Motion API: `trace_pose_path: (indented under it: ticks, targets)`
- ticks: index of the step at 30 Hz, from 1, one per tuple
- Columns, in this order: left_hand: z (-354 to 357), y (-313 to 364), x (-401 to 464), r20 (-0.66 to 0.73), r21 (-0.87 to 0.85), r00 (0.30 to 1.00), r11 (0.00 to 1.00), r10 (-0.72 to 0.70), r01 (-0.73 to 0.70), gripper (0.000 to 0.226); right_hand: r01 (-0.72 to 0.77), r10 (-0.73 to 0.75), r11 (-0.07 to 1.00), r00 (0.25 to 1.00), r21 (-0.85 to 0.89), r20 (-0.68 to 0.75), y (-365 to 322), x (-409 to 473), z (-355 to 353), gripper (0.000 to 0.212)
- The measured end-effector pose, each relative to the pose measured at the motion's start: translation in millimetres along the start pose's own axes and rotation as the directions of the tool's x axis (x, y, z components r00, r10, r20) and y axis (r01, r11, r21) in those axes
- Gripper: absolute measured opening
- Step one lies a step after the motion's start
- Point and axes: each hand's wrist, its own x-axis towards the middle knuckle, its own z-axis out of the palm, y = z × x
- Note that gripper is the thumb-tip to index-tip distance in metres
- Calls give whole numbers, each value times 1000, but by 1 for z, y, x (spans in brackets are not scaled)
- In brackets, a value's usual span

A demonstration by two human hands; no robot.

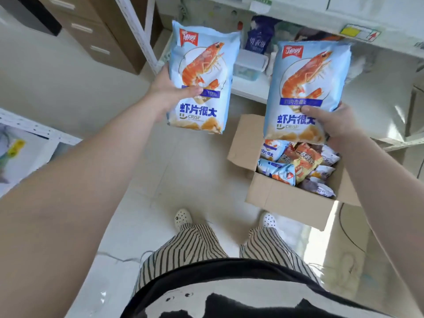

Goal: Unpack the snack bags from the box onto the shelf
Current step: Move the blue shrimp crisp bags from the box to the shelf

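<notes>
The open cardboard box (280, 196) sits on the pale tiled floor (183, 180), and everything else is placed from it. Above its far-left corner the left hand (168, 92) holds one light-blue shrimp-chip bag (203, 76) upright; the thumb lies across the bag's front over a dark-blue band, hiding part of the print there, while the fingers are behind the bag and out of sight. Directly over the box's far edge the right hand (332, 123) grips a second shrimp-chip bag (307, 88) of the same design by its lower right corner, thumb on the front covering the end of the large blue characters, fingers again hidden behind the packet. That bag's bottom edge overlaps the box's opening and hides its far wall. Inside the box lie more snack bags (298, 166), blue ones towards the left, orange ones in the middle, and darker packets on the right whose print is too small to read. Beyond the box stands a white shelf (252, 92); on its lower level are a clear lidded container (250, 65) and a dark-blue pouch (259, 37), with blurred items behind. The shelf's upper board (344, 17) is cut off by the top of the view. On the near side of the box are two white clogs (183, 218) and striped trousers (192, 246).
</notes>
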Motion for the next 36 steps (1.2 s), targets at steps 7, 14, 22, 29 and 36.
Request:
trace_pose_path:
  ticks: [7,14,22,29,36]
  targets:
    - [-104,-17,22,18,10,999,999,34,-34,67,23,-23,1000,1000,9,4,-4,-2,96,113]
    - [-146,1,68,18,27,999,999,33,-33,62,32,-32,999,998,4,52,-36,25,148,82]
    - [-177,31,133,-28,29,996,996,83,-82,70,93,-92,996,992,-12,92,-109,92,190,71]
    - [-199,58,186,-43,11,991,992,130,-129,68,137,-135,990,988,-28,75,-153,140,226,28]
    - [-228,75,259,35,43,988,988,150,-151,69,110,-110,994,993,-3,39,-172,173,270,40]
